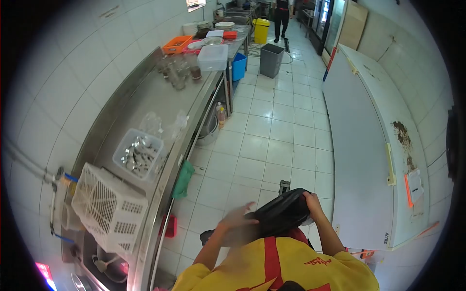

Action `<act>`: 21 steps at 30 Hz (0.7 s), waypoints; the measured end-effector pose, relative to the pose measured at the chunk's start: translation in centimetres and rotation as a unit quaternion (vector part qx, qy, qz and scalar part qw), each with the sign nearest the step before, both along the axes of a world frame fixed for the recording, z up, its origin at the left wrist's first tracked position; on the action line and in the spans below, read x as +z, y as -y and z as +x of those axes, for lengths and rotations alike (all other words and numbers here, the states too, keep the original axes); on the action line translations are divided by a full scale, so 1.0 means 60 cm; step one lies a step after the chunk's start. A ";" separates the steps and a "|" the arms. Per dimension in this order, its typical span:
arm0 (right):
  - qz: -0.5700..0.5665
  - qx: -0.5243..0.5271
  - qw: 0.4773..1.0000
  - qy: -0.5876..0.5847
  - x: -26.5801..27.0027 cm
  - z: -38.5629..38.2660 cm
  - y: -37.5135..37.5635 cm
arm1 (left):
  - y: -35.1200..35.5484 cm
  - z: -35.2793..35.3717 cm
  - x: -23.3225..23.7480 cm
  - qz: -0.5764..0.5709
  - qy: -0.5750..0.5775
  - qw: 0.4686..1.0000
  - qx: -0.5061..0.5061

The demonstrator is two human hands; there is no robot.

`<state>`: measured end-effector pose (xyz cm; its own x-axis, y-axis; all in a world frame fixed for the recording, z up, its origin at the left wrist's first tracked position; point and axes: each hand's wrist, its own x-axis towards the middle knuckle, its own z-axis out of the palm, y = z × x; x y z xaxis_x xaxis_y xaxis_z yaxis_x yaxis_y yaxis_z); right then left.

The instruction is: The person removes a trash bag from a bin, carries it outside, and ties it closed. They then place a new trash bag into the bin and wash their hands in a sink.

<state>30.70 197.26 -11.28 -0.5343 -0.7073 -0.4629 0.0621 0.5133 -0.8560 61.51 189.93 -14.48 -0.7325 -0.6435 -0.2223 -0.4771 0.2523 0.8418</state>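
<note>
A black plastic bag (279, 213) stretches in front of my body at the bottom of the head view. My right hand (313, 206) grips its right end, with the fingers wrapped around the edge and partly hidden. My left hand (238, 220) is blurred by motion over the left part of the bag. Its fingers look stretched out and apart; whether they touch the plastic cannot be made out.
To the left runs a steel counter (141, 104) with a tub of cutlery (138, 154), a white basket (109, 208) and glasses (179, 72). A white chest freezer (359, 131) lines the right. A grey bin (272, 60) and a person (281, 19) stand farther along the tiled floor.
</note>
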 end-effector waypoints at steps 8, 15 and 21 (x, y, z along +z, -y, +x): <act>0.168 0.378 0.876 -0.248 0.049 -0.107 0.126 | 0.265 -0.091 -0.111 -0.064 0.043 0.995 0.068; 0.127 0.479 0.837 -0.234 -0.041 -0.219 0.304 | 0.377 -0.188 -0.063 -0.077 0.120 0.974 0.173; 0.104 0.206 0.925 -0.301 -0.087 -0.301 0.503 | 0.474 -0.244 0.006 -0.134 0.218 0.964 0.070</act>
<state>12.64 167.09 -16.49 -0.4451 -0.8371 -0.3180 -0.6307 0.5451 -0.5523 46.90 161.51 -14.15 -0.5091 -0.8062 -0.3015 -0.8159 0.3405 0.4672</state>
